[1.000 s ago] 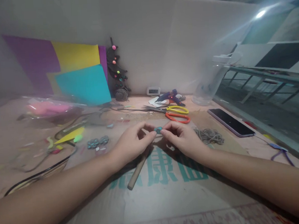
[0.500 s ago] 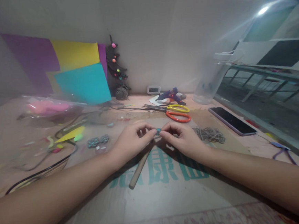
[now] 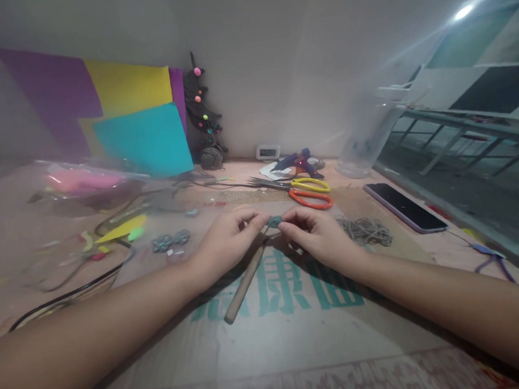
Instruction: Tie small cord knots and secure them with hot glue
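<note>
Between the fingertips of my left hand (image 3: 233, 235) and my right hand (image 3: 314, 232) is a small teal rounded piece (image 3: 275, 221), pinched from both sides. Its exact kind is too small to make out. Below my hands a thin round stick (image 3: 246, 285) lies slantwise on the board with printed teal characters (image 3: 280, 286). Several small teal-grey clustered pieces (image 3: 171, 241) rest left of my left hand. A tangle of grey cord (image 3: 366, 231) lies just right of my right hand.
Scissors (image 3: 310, 199) with red and yellow handles lie beyond my hands, before a dark glue gun (image 3: 299, 162). At the right are a phone (image 3: 404, 207) and a clear plastic jug (image 3: 363, 141). Cables (image 3: 76, 293), paper scraps and a bag of pink material (image 3: 85, 179) occupy the left.
The teal piece shows more fully between my fingertips and looks turned. Both hands keep nearly the same place. The view has shifted slightly.
</note>
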Tool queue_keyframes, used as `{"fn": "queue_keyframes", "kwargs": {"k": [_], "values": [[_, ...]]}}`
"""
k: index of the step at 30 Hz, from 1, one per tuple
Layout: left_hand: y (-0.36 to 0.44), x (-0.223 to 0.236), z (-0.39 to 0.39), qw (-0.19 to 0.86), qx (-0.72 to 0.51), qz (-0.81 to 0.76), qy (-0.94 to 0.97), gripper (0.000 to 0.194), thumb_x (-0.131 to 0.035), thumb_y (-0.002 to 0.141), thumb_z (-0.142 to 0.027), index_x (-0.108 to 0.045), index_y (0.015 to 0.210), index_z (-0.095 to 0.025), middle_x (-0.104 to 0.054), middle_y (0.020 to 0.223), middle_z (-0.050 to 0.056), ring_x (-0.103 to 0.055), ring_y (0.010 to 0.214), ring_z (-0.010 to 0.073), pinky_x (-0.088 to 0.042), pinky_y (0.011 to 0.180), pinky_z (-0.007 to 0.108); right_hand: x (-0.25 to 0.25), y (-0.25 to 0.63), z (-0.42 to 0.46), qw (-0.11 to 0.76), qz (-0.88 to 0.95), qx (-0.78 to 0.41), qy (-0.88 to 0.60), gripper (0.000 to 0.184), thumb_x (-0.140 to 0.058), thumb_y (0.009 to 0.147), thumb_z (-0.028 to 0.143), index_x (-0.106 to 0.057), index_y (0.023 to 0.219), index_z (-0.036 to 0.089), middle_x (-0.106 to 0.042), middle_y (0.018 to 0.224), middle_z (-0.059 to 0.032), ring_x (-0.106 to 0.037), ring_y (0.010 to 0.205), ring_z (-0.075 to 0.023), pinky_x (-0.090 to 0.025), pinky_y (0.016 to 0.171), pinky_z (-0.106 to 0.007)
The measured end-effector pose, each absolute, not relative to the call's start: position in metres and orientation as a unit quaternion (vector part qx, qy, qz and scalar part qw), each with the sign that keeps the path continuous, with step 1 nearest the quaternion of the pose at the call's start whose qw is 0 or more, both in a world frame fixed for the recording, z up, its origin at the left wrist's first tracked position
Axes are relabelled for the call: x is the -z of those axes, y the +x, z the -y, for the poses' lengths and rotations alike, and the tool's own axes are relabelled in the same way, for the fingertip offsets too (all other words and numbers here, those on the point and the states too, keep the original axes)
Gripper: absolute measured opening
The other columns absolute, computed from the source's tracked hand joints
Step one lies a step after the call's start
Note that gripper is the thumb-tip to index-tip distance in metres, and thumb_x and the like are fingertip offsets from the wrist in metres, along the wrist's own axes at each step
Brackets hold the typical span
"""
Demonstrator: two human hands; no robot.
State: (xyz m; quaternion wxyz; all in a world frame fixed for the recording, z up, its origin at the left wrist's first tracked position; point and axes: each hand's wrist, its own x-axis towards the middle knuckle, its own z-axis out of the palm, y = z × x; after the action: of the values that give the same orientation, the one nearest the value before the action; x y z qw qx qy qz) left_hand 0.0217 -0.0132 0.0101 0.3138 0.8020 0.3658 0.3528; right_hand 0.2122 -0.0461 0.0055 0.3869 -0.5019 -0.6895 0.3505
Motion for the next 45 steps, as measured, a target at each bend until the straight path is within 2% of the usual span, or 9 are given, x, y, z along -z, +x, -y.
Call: {"fn": "queue_keyframes", "kwargs": {"k": [12,17,23,26,29,32,35,40,45], "values": [[0.0235,-0.0108,0.0149,0.320,-0.337,-0.393,0.794,0.019,-0.056,0.085,-0.032,-0.066,0.080,-0.016,-0.067,0.080,0.001,-0.060,0.078,0.0166,-0.043,0.071,0.028,-0.0076,0.2121,0.0486,0.382,0.709,-0.319,-0.499,0.018,-0.058,0.087,0.034,-0.060,0.080,0.017,-0.059,0.062,0.0023,-0.051,0.051,-0.0083,-0.041,0.047,-0.021],[0.0213,-0.0094,0.0139,0.328,-0.337,-0.381,0.796,0.021,-0.057,0.086,-0.035,-0.067,0.081,-0.017,-0.068,0.080,0.001,-0.060,0.078,0.0169,-0.044,0.072,0.028,-0.0089,0.2117,0.0495,0.379,0.698,-0.337,-0.505,0.018,-0.059,0.086,0.034,-0.060,0.080,0.017,-0.059,0.063,0.0020,-0.051,0.051,-0.0083,-0.040,0.044,-0.019],[0.0227,-0.0075,0.0133,0.372,-0.338,-0.372,0.781,0.031,-0.047,0.092,-0.041,-0.069,0.093,-0.018,-0.070,0.087,0.003,-0.063,0.083,0.0182,-0.046,0.071,0.028,-0.0115,0.2113,0.0494,0.411,0.670,-0.357,-0.505,0.020,-0.058,0.086,0.036,-0.057,0.079,0.017,-0.057,0.062,0.0033,-0.051,0.050,-0.0078,-0.041,0.044,-0.019],[0.0243,-0.0059,0.0151,0.426,-0.317,-0.369,0.763,0.033,-0.055,0.087,-0.046,-0.067,0.097,-0.018,-0.071,0.089,0.003,-0.065,0.081,0.0181,-0.048,0.068,0.027,-0.0124,0.2118,0.0500,0.419,0.663,-0.353,-0.509,0.021,-0.058,0.087,0.036,-0.058,0.080,0.017,-0.055,0.061,0.0038,-0.049,0.048,-0.0077,-0.039,0.043,-0.019],[0.0246,-0.0068,0.0170,0.450,-0.315,-0.379,0.745,0.035,-0.057,0.086,-0.047,-0.065,0.102,-0.017,-0.069,0.077,0.002,-0.065,0.070,0.0165,-0.048,0.061,0.026,-0.0124,0.2124,0.0494,0.430,0.650,-0.361,-0.512,0.022,-0.057,0.087,0.038,-0.058,0.079,0.017,-0.053,0.058,0.0049,-0.046,0.046,-0.0077,-0.038,0.041,-0.020],[0.0236,-0.0072,0.0173,0.448,-0.319,-0.359,0.754,0.033,-0.048,0.091,-0.045,-0.065,0.090,-0.016,-0.068,0.069,0.002,-0.064,0.066,0.0158,-0.049,0.063,0.027,-0.0123,0.2127,0.0481,0.437,0.646,-0.359,-0.513,0.024,-0.056,0.087,0.039,-0.057,0.078,0.017,-0.051,0.057,0.0052,-0.045,0.045,-0.0077,-0.037,0.041,-0.021],[0.0229,-0.0053,0.0164,0.445,-0.313,-0.345,0.765,0.031,-0.048,0.091,-0.041,-0.066,0.087,-0.017,-0.071,0.078,0.004,-0.066,0.074,0.0173,-0.050,0.070,0.029,-0.0121,0.2130,0.0478,0.436,0.660,-0.343,-0.506,0.025,-0.054,0.089,0.040,-0.056,0.077,0.018,-0.050,0.059,0.0048,-0.045,0.046,-0.0075,-0.037,0.043,-0.021],[0.0227,-0.0065,0.0150,0.371,-0.354,-0.375,0.772,0.027,-0.055,0.086,-0.030,-0.066,0.108,-0.019,-0.070,0.107,0.005,-0.065,0.097,0.0203,-0.049,0.086,0.032,-0.0099,0.2137,0.0492,0.423,0.668,-0.354,-0.498,0.024,-0.054,0.089,0.040,-0.056,0.081,0.018,-0.053,0.063,0.0035,-0.048,0.051,-0.0087,-0.039,0.045,-0.021],[0.0215,-0.0104,0.0157,0.381,-0.360,-0.368,0.768,0.030,-0.050,0.090,-0.038,-0.068,0.103,-0.018,-0.071,0.098,0.005,-0.065,0.091,0.0202,-0.050,0.082,0.031,-0.0086,0.2130,0.0501,0.391,0.696,-0.351,-0.490,0.021,-0.053,0.090,0.036,-0.057,0.080,0.018,-0.055,0.060,0.0035,-0.046,0.048,-0.0080,-0.037,0.044,-0.020]]}}
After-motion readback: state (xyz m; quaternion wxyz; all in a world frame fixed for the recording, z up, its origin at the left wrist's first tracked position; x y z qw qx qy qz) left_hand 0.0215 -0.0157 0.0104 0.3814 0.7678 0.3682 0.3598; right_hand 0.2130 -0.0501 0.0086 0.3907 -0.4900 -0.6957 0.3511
